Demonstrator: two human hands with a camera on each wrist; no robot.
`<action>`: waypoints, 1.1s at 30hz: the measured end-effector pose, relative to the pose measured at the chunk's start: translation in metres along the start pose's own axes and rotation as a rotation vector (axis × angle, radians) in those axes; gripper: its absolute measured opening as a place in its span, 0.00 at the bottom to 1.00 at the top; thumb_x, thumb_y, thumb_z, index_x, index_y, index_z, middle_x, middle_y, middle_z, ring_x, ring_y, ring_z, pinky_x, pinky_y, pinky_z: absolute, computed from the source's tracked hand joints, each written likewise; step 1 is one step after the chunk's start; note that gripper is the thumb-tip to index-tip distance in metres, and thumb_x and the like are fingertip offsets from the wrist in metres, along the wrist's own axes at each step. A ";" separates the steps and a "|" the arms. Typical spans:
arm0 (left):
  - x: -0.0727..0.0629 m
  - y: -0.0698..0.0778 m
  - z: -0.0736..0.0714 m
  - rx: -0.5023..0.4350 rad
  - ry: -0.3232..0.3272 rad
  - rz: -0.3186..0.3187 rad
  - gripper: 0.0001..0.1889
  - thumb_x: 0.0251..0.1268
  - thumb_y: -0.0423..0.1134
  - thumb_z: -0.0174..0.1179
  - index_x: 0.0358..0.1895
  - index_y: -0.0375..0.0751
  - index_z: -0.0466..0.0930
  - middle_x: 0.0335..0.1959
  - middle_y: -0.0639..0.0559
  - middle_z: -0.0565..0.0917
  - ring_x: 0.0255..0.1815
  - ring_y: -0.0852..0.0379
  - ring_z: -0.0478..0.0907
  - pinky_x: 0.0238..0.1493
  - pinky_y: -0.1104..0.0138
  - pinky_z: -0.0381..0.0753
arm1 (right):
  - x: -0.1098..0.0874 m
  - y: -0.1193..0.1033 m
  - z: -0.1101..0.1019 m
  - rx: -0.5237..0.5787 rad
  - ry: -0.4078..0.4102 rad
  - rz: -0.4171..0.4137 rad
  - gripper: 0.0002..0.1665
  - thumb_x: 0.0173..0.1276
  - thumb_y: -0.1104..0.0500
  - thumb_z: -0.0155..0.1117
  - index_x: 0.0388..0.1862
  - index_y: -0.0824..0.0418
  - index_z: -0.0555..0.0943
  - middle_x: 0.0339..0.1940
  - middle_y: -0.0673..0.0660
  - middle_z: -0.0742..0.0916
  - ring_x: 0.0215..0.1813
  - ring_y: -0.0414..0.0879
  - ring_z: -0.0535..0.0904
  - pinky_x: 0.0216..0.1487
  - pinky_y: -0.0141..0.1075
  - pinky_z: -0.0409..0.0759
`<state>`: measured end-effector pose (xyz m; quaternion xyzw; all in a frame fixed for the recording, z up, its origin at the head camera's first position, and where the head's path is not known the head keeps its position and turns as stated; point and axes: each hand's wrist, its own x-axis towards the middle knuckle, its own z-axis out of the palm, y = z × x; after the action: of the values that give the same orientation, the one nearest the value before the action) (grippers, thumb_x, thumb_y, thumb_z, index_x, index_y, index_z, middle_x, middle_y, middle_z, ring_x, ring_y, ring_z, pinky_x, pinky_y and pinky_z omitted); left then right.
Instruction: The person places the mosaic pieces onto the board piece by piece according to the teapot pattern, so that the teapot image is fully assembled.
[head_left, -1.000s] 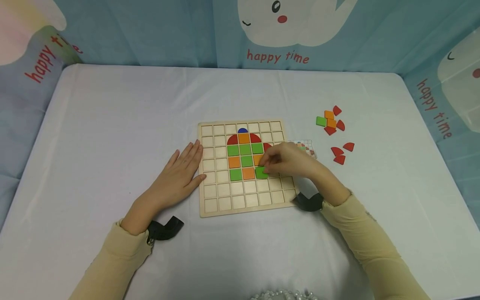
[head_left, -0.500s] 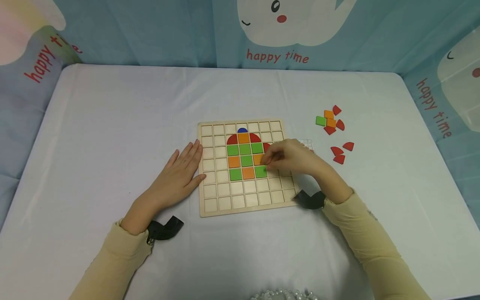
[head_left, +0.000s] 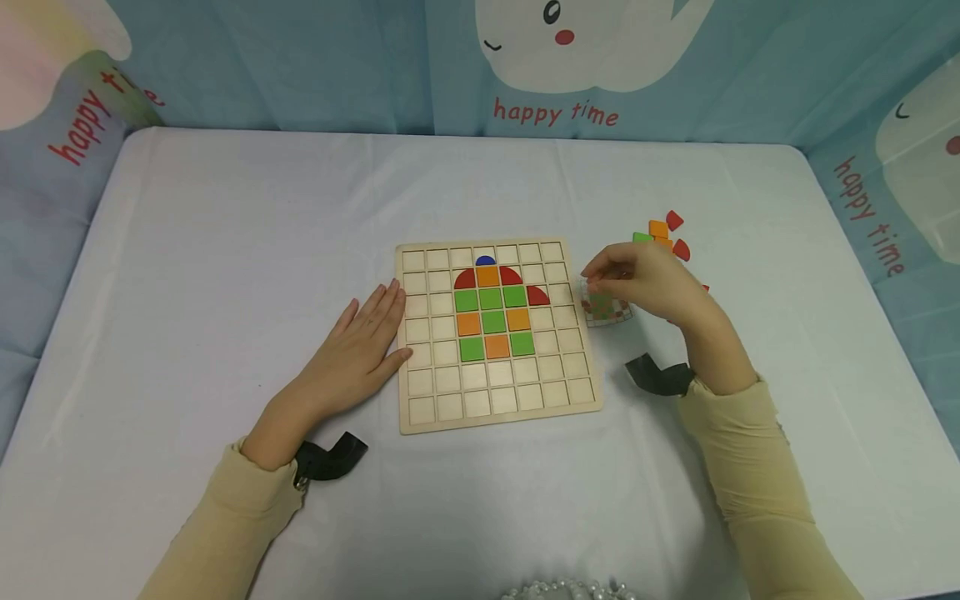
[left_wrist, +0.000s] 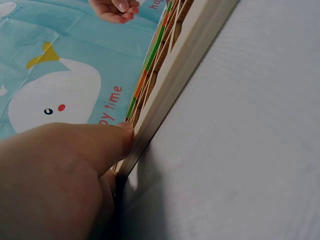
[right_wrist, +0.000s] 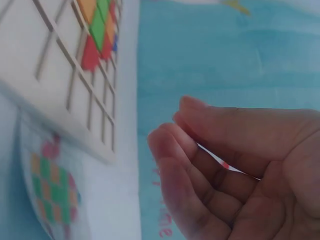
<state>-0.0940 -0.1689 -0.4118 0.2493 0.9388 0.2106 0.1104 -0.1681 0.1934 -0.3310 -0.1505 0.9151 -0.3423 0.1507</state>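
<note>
A wooden grid board [head_left: 474, 377] lies mid-table. Set in its cells are green [head_left: 490, 298] and orange square tiles [head_left: 517, 318], red quarter-round tiles [head_left: 537, 296] and a blue half-round tile [head_left: 485, 261]. My left hand [head_left: 348, 358] lies flat, its fingertips and thumb touching the board's left edge, as the left wrist view shows too. My right hand [head_left: 654, 281] hovers right of the board, above a printed pattern card [head_left: 607, 313]. In the right wrist view its fingers are loosely bent, with thumb and forefinger close together and nothing between them.
Loose tiles lie right of the board beyond my right hand: an orange square [head_left: 657, 229], red quarter-rounds [head_left: 681, 250] and a green square [head_left: 642, 237], some hidden by the hand. A blue printed curtain [head_left: 300, 67] borders the white table [head_left: 262, 200].
My right hand has left the tiles at the board's middle right and moved right, over the pattern card. A red quarter-round tile it partly covered now shows fully. The left hand stays put.
</note>
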 end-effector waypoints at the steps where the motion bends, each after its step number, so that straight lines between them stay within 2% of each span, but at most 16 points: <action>1: 0.000 0.000 0.000 -0.001 0.001 0.001 0.37 0.74 0.48 0.44 0.74 0.31 0.36 0.76 0.41 0.38 0.76 0.48 0.31 0.71 0.52 0.30 | -0.002 0.001 -0.003 -0.002 0.013 0.008 0.07 0.61 0.66 0.67 0.39 0.66 0.84 0.33 0.55 0.86 0.35 0.47 0.80 0.36 0.28 0.75; 9: 0.000 0.000 0.002 -0.006 -0.011 -0.008 0.38 0.74 0.48 0.44 0.74 0.32 0.35 0.76 0.42 0.37 0.76 0.49 0.30 0.71 0.52 0.30 | -0.010 0.016 -0.024 -0.037 0.050 0.096 0.12 0.62 0.61 0.67 0.43 0.66 0.83 0.38 0.57 0.86 0.36 0.37 0.79 0.38 0.25 0.74; 17: -0.001 0.001 0.000 0.007 -0.004 -0.008 0.38 0.75 0.48 0.43 0.74 0.32 0.36 0.76 0.42 0.38 0.76 0.49 0.30 0.71 0.52 0.31 | -0.026 0.051 -0.044 -0.083 0.065 0.203 0.15 0.64 0.59 0.66 0.45 0.68 0.81 0.36 0.60 0.85 0.35 0.50 0.77 0.34 0.30 0.73; 24: -0.001 0.000 0.000 0.002 -0.009 -0.015 0.38 0.74 0.48 0.44 0.74 0.31 0.36 0.76 0.41 0.38 0.76 0.48 0.31 0.71 0.52 0.30 | -0.036 0.081 -0.056 -0.085 0.072 0.295 0.19 0.65 0.55 0.65 0.49 0.67 0.80 0.38 0.60 0.85 0.37 0.50 0.78 0.40 0.28 0.73; 30: 0.000 0.000 0.000 0.007 -0.011 -0.010 0.37 0.74 0.48 0.44 0.74 0.31 0.36 0.76 0.41 0.38 0.76 0.48 0.31 0.71 0.52 0.31 | -0.042 0.095 -0.062 -0.101 0.097 0.367 0.19 0.68 0.55 0.61 0.51 0.66 0.79 0.39 0.62 0.85 0.43 0.55 0.76 0.47 0.44 0.72; 33: 0.000 0.000 0.001 0.010 -0.009 -0.008 0.37 0.74 0.48 0.44 0.74 0.31 0.36 0.76 0.41 0.38 0.76 0.48 0.30 0.71 0.52 0.30 | -0.043 0.102 -0.063 -0.112 0.107 0.395 0.19 0.67 0.55 0.62 0.51 0.67 0.79 0.39 0.62 0.85 0.44 0.56 0.76 0.48 0.47 0.72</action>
<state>-0.0937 -0.1688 -0.4123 0.2470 0.9403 0.2045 0.1143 -0.1700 0.3196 -0.3463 0.0420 0.9511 -0.2623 0.1574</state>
